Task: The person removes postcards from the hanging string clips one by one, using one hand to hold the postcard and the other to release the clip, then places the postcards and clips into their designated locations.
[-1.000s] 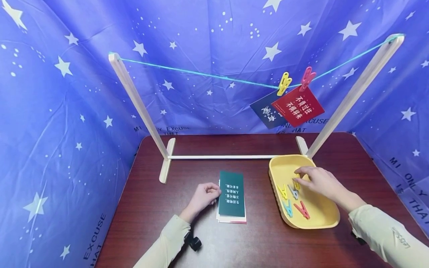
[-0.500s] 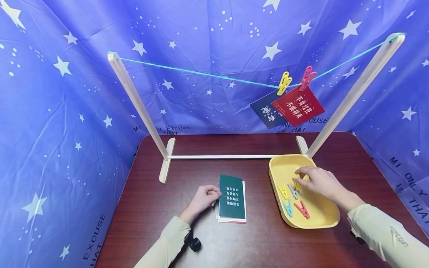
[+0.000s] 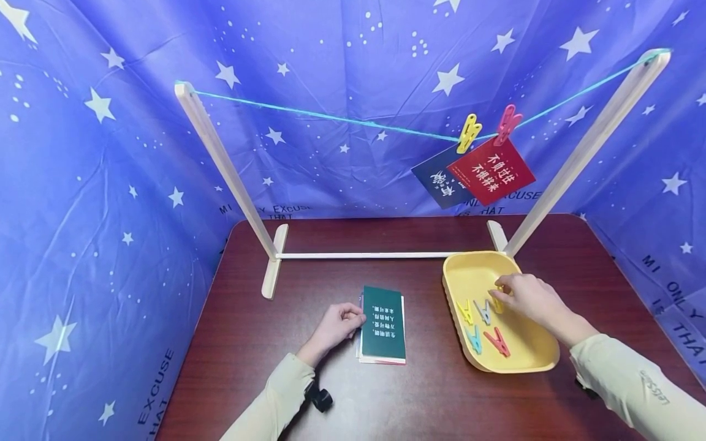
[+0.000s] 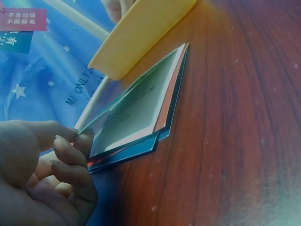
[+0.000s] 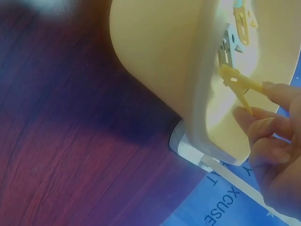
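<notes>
With my left grip point(image 3: 337, 323), I am pinching the edge of a green card point(image 3: 383, 324), which is slanting above the other cards point(image 4: 131, 151) on the tabletop point(image 3: 419, 404). With my right grip point(image 3: 534, 301), I am holding a yellow clothespin point(image 5: 230, 75) by its handles inside the yellow tray point(image 3: 537, 358); a gray clothespin point(image 3: 484, 311) is lying just beside it. Beyond, a red card point(image 3: 493, 171) and a dark blue card point(image 3: 441, 177) are hanging clipped at the turquoise string point(image 3: 331, 116).

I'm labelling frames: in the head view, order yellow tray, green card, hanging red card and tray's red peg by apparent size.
Yellow tray
Green card, hanging red card: too alike to rank
Red peg
</notes>
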{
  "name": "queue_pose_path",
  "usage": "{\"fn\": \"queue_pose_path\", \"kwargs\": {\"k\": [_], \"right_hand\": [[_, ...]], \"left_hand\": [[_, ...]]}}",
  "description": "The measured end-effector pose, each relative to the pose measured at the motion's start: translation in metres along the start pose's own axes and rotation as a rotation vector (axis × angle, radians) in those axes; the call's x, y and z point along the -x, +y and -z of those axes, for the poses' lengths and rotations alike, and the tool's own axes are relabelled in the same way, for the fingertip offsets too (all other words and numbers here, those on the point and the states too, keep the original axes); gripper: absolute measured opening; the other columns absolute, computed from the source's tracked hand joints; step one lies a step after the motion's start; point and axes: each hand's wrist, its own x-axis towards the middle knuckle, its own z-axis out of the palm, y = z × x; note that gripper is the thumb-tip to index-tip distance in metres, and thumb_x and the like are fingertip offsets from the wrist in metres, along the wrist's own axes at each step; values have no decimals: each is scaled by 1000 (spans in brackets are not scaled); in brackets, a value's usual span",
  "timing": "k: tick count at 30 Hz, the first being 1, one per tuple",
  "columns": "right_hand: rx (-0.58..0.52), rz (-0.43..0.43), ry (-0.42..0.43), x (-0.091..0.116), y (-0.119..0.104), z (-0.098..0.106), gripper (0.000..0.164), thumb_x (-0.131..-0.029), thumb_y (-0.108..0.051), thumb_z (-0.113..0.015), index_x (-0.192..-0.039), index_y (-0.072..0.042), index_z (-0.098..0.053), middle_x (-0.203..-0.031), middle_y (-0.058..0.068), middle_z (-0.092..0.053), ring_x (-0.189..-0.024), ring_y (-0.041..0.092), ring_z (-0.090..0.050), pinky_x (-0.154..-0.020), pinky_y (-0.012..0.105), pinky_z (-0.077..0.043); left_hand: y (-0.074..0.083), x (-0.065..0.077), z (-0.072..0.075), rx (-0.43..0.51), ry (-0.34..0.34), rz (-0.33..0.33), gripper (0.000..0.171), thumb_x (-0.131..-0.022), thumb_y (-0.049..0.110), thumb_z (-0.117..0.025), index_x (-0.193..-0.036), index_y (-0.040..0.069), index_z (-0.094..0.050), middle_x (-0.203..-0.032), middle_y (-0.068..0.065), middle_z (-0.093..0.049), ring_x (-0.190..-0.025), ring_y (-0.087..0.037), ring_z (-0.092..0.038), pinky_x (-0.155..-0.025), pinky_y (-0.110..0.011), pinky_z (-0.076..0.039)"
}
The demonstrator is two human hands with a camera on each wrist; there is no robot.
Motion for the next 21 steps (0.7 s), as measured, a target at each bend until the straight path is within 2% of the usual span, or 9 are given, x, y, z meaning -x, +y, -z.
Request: {"fn": "queue_pose_path", "kwargs": {"k": [6,8,13,16,21], "right_hand": [[-19,-3,-3,2,0,-3,17,-90,-16,-76,-87,0,-71,-67,-1,-58,-59,18,-52,-52,41,-48],[-24,-12,-7,3,-1,-3,17,-90,-15,-76,-86,1,-69,-65,-1,-57,-58,17,-50,-51,39,-46],[-30,-65,-23,2,-2,-4,22,-89,-13,-77,-84,3,-63,-66,4,-57,-58,20,-52,-50,38,-47],[-40,-89,-36,2,-2,-7,24,-89,-13,-76,-84,3,-60,-65,3,-52,-57,20,-51,-50,36,-44],[-48,-107,-67,4,-2,-11,26,-90,-13,-76,-83,0,-56,-65,2,-49,-58,20,-49,-52,35,-42]], "left_hand": [[1,-1,2,-47,-15,-37,12,-94,-2,-69,-96,-13,-66,-71,-21,-67,-49,-3,-44,-47,-15,-35],[2,-1,4,-68,-18,-51,12,-94,-2,-69,-96,-14,-66,-73,-26,-68,-49,-3,-46,-47,-15,-36],[4,0,6,-113,-2,-71,11,-93,-3,-70,-96,-12,-65,-70,-20,-67,-49,-4,-48,-47,-16,-39],[4,0,7,-145,11,-72,10,-93,-2,-70,-95,-11,-65,-68,-14,-66,-49,-4,-49,-47,-16,-39],[4,-2,7,-164,15,-67,9,-94,-1,-70,-95,-9,-66,-68,-13,-66,-49,-4,-49,-47,-16,-40]]}}
